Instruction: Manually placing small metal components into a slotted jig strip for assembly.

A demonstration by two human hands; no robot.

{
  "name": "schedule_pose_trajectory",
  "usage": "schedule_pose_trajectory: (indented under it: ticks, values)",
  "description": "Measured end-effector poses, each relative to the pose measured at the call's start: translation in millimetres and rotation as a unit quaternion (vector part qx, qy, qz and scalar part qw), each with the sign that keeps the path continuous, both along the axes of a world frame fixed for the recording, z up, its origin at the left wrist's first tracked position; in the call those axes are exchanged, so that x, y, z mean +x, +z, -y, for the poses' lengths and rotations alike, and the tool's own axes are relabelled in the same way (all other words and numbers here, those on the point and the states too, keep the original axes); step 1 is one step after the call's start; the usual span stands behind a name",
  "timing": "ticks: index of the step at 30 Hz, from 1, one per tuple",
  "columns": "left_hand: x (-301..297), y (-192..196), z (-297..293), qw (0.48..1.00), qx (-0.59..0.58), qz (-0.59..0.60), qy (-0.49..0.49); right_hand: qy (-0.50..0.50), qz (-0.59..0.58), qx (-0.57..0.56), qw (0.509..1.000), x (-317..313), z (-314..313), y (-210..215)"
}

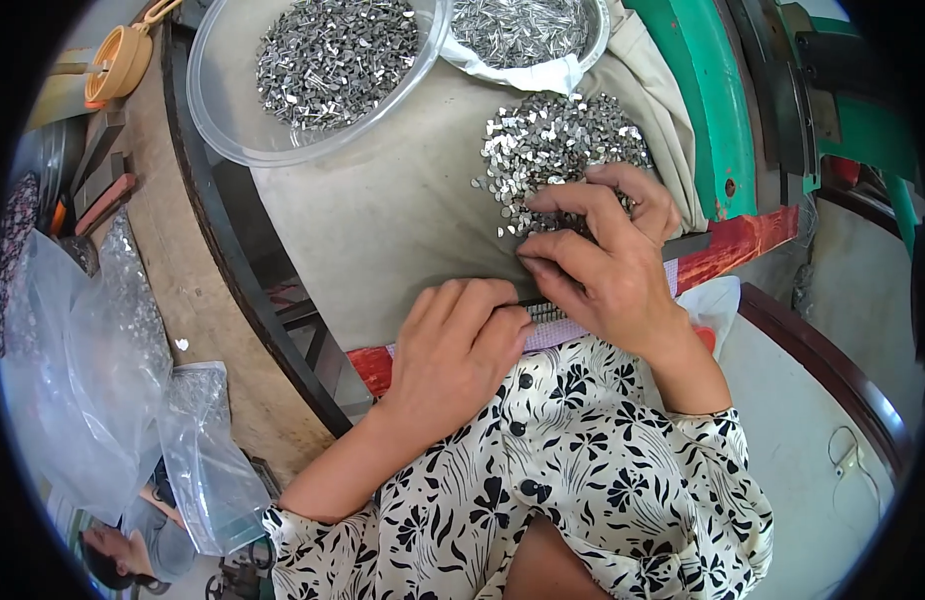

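Observation:
A heap of small, flat, shiny metal pieces (557,135) lies on a grey-beige cloth (372,230) in front of me. My right hand (617,265) reaches over its near edge, the thumb and index fingertips brought together at the heap's lower left; anything between them is too small to make out. To its left, my left hand (457,345) is closed, with curled fingers at the end of a narrow strip holding a row of small metal pieces (547,313). The strip lies along the cloth's near edge, partly covered by both hands. What the left fingertips pinch is hidden.
A clear plastic bowl (217,125) of small metal parts stands at the far left of the cloth, beside a smaller bowl of thin metal pins (527,30). Green machinery (717,110) borders the right. Plastic bags (82,370) lie at the left; another person (142,545) is beyond.

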State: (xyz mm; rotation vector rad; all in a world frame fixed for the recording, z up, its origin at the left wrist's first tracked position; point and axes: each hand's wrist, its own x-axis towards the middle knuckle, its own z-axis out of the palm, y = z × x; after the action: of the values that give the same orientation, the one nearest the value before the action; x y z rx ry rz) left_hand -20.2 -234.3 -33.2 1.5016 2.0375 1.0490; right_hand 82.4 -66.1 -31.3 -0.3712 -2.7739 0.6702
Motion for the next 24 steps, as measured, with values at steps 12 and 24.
schedule_pose_trajectory:
  ticks: [12,24]
  values:
    - [4.3,-5.2,-1.2,0.999,0.007,-0.037,-0.018,0.019,0.052,-0.038,0.998,36.2,-1.0,17.6]
    - [7.2,-10.4,8.8,0.998,0.019,0.040,0.034,0.057,-0.014,0.072,0.996,-28.4,-9.2,2.3]
